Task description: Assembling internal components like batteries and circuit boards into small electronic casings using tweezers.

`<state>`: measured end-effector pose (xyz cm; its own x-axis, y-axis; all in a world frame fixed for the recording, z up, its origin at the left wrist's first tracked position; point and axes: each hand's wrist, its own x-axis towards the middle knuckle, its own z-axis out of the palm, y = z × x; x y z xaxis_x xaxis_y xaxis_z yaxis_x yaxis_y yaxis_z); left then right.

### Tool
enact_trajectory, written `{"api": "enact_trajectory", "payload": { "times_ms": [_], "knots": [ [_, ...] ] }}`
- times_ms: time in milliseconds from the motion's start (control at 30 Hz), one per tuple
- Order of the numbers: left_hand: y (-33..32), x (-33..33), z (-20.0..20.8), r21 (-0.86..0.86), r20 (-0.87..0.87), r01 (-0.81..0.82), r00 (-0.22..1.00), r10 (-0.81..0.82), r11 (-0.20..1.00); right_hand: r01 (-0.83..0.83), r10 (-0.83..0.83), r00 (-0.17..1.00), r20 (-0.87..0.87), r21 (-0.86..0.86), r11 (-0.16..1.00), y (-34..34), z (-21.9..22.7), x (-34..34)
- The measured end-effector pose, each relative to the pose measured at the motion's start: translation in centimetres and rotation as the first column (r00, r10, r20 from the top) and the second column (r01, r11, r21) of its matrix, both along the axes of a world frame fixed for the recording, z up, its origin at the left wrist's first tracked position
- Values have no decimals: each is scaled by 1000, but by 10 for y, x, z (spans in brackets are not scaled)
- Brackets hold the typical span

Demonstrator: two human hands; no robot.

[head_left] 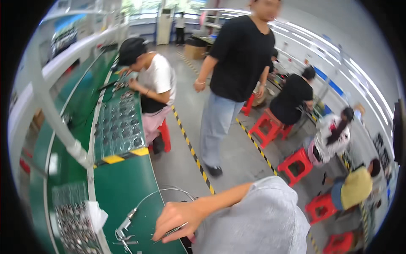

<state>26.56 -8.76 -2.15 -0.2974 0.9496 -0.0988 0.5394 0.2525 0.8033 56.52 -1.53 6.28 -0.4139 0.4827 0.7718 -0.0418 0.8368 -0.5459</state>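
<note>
Right hand [178, 219]: pinching your tweezers [176, 229], long axis slanting near-left
Air gun [125, 223]: just left of your hand, lying near-to-far

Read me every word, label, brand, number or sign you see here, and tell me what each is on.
None can be read.
Tweezers and silver air gun: no legible lettering.
Cardboard box and white cabinet: too small and blurred to tell.
Floor tape: stripes only.

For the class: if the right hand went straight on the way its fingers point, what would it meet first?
Likely the green benchtop, before the metal air gun; the right hand's height is unclear.
</note>
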Motion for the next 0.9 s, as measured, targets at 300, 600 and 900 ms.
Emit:
{"api": "enact_trajectory", "payload": {
  "times_ms": [300,600,900],
  "knots": [
    [-2,33,-29,222,318,141,925,-209,965,522,-494,853,170,-241,818,-139,46,32],
    [-12,37,-42,382,215,163,942,-258,910,644,-625,765,157,-196,739,-185,49,29],
    [-11,36,-51,451,87,122,980,-180,884,670,-663,740,115,-210,712,-185,41,32]
  ]
}}
